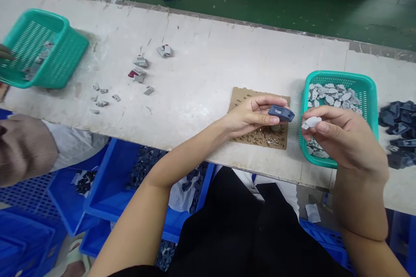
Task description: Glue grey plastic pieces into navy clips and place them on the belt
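My left hand [250,117] is closed on a dark blue-grey plastic part [281,113], held by its sides above a piece of brown cardboard [240,95] with small metal bits scattered on it. In my right hand [347,138] a small pale grey-white plastic piece [311,123] is pinched between thumb and fingers. The two held parts are close to each other but apart. Below and behind my right hand stands a green basket [372,91] with many similar pale pieces [334,95] in it, partly hidden by that hand.
Dark plastic parts [398,117] lie piled at the far right. Grey pieces [140,61] are scattered on the white table [201,69]. At left another person's hand [5,52] touches a second green basket [69,52]. Blue crates [107,199] sit below the table edge.
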`<action>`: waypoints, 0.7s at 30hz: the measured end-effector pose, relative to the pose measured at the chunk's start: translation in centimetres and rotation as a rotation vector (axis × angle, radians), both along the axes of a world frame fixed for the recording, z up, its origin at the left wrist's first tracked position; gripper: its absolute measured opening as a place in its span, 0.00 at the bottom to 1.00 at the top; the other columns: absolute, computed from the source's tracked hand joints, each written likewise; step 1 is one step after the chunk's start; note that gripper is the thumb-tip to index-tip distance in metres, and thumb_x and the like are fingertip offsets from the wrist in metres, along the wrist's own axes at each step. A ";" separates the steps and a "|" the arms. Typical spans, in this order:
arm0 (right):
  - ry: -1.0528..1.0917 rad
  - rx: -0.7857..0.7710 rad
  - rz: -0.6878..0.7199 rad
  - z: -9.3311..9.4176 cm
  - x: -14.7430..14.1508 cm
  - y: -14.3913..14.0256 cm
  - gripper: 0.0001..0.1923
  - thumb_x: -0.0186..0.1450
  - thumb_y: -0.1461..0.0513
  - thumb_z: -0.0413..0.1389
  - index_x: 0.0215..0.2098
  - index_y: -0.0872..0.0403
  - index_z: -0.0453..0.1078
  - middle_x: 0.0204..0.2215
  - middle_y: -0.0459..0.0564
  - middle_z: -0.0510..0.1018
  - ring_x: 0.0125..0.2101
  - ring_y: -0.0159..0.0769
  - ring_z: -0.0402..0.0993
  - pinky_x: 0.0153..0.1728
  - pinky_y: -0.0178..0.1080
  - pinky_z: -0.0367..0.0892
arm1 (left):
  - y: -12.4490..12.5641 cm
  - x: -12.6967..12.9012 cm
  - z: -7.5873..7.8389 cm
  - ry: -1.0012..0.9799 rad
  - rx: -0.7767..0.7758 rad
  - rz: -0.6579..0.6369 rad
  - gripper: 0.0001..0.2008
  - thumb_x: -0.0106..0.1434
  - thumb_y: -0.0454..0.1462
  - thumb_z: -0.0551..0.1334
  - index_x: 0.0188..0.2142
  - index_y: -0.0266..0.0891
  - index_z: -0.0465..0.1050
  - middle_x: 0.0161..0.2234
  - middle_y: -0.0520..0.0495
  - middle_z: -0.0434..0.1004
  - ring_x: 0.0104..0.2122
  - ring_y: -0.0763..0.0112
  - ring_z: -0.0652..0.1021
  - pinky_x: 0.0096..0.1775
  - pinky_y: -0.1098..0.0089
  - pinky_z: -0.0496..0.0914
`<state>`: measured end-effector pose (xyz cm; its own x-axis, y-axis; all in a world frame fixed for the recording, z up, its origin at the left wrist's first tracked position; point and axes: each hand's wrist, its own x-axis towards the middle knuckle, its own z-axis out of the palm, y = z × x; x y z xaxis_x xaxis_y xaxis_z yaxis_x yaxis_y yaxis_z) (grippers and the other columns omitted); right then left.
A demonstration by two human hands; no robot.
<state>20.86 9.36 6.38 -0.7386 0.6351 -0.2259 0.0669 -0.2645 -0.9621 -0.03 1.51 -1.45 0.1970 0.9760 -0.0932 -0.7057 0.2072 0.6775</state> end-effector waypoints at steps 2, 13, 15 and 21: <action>0.042 -0.007 -0.002 -0.1 -0.1 -0.1 0.10 0.59 0.52 0.75 0.32 0.46 0.85 0.34 0.47 0.86 0.32 0.29 0.83 0.33 0.26 0.80 | 0.0 0.0 0.1 -0.029 0.010 -0.011 0.17 0.49 0.33 0.81 0.39 0.45 0.85 0.41 0.53 0.84 0.43 0.72 0.84 0.47 0.69 0.81; 0.127 0.065 -0.009 -0.2 -0.2 -0.2 0.08 0.57 0.59 0.76 0.34 0.45 0.85 0.25 0.40 0.78 0.18 0.25 0.75 0.14 0.25 0.70 | 0.0 -0.6 0.2 -0.025 0.005 0.042 0.18 0.49 0.35 0.82 0.40 0.46 0.84 0.42 0.54 0.86 0.40 0.74 0.86 0.44 0.75 0.80; 0.118 0.069 -0.003 -0.2 -0.1 -0.2 0.08 0.58 0.58 0.76 0.35 0.44 0.85 0.29 0.42 0.82 0.21 0.27 0.79 0.17 0.25 0.72 | 0.0 -0.7 0.3 -0.021 0.004 0.034 0.18 0.49 0.35 0.81 0.40 0.46 0.84 0.42 0.54 0.86 0.40 0.74 0.86 0.44 0.76 0.79; 0.074 0.045 0.012 -0.4 0.3 -0.1 0.08 0.59 0.54 0.76 0.37 0.40 0.86 0.19 0.40 0.79 0.16 0.27 0.74 0.15 0.26 0.70 | 0.0 -0.6 0.5 -0.023 -0.008 0.043 0.19 0.47 0.35 0.82 0.39 0.44 0.84 0.42 0.53 0.86 0.41 0.73 0.86 0.51 0.70 0.80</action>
<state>21.19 9.26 6.00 -0.7601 0.6341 -0.1421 -0.0016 -0.2205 -0.9754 -0.67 1.55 -0.94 0.1571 0.9828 -0.0972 -0.7297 0.1818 0.6592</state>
